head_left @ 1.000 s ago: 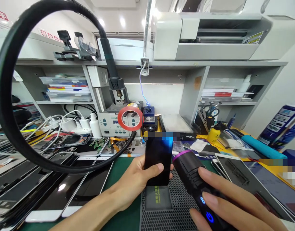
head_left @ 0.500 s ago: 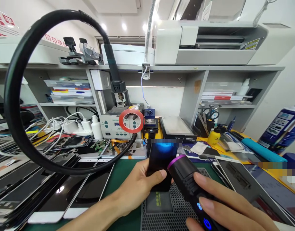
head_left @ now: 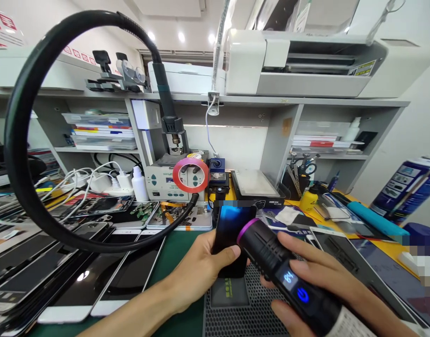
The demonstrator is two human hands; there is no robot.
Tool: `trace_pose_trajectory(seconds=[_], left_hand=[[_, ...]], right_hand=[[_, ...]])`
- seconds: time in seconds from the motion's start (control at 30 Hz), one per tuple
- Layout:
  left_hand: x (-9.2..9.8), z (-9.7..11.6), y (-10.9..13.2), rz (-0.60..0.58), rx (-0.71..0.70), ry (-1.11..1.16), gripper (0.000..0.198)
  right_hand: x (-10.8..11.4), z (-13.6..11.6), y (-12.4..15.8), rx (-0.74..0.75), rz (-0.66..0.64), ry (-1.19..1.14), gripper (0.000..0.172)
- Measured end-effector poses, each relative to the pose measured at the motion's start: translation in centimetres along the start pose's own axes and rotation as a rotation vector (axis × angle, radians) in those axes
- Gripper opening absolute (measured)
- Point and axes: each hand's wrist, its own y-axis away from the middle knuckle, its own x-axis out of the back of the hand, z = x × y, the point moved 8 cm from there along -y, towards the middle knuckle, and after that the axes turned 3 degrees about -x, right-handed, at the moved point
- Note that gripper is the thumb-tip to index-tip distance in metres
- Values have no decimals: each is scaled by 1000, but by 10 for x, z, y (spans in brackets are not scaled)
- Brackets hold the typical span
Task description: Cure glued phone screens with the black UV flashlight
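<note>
My left hand (head_left: pixel 204 262) is closed around the lower part of a dark phone (head_left: pixel 232 238), its thumb lying across the front. A blue glow shows on the phone's upper part. My right hand (head_left: pixel 316 276) grips a black handheld UV lamp (head_left: pixel 271 252) with a purple ring round its head. The lamp's head points up and left, close beside the phone's right edge. A lit display on its body reads 84, above a glowing blue power button. Beneath both hands lies a dark perforated mat (head_left: pixel 260 304) on the green work surface (head_left: pixel 178 271).
Several phone screens (head_left: pixel 92 276) lie at the left, and more panels (head_left: pixel 369 276) at the right. A thick black hose (head_left: pixel 16 117) loops over the left side to a hot-air station (head_left: pixel 162 180). A roll of red tape (head_left: pixel 175 175) hangs on its front. A spray can (head_left: pixel 404 187) stands far right.
My right hand and the UV lamp have shifted slightly left and up, and the lamp has turned so its display shows fully. My left hand still holds the phone.
</note>
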Motion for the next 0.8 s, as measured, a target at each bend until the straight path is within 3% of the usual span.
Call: trace_pose_trajectory(seconds=[0.13,0.53,0.67,0.8], left_hand=[[2,-4,0,26,17,57,25],[5,-10,0,44,99,34,41],[6,-10,0,59,109,15,42],[6,-12,1,69,155,-8,42]], right_hand=[[5,11,-5,-212,121,-66,28],[6,11,-3,-254,146,-104,28],[6,11,-6,-225,61,-112,37],[9,14,-3,-190,97,-100,43]])
